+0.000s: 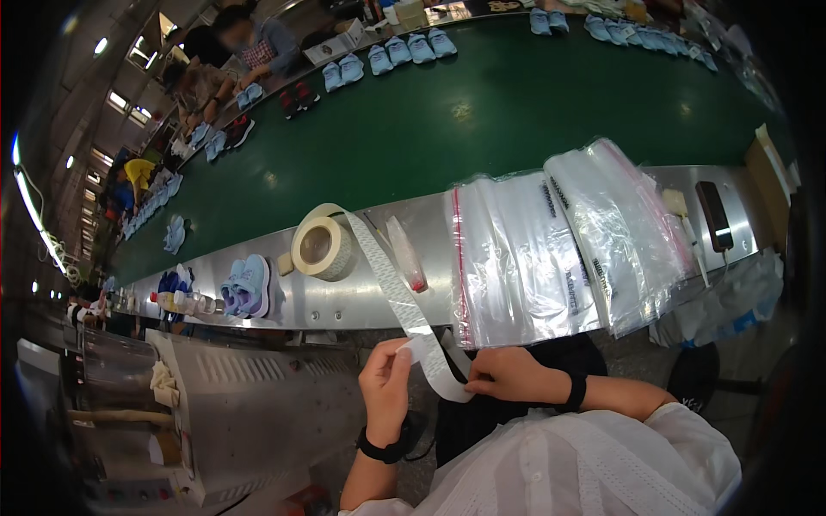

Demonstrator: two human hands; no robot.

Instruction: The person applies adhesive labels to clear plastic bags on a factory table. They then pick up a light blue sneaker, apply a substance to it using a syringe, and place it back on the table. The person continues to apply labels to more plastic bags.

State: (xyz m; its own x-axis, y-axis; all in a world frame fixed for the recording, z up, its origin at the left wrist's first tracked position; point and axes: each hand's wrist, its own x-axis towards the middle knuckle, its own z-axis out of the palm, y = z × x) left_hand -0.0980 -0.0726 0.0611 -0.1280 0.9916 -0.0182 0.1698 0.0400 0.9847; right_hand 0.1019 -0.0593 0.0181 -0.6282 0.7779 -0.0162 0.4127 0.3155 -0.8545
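**White label strip pinched between two hands**

White, patterned strip of label backing (404, 301) runs down from a roll (321, 248) lying on the steel ledge (361, 297) to the person's lap, where both hands meet it. The left hand (385, 387) is closed, thumb and fingertips pinching a small white sticker (413, 350) at the strip's edge; a dark band sits on that wrist. The right hand (509, 376), also wearing a dark wristband, is curled shut around the strip's lower end, which folds under the fingers, so its tip is hidden. A white sleeve (594, 469) fills the lower edge and covers the forearms' start.

Just beyond the hands, stacks of clear zip bags (559, 249) hang over the ledge, their glare masking what lies beneath. A small clear tube (404, 255) lies beside the roll, and a pair of light blue shoes (248, 286) rests further left on the ledge.

Farther off, the green conveyor belt (482, 112) carries more blue shoes (387, 58); people at its far side are small and blurred.
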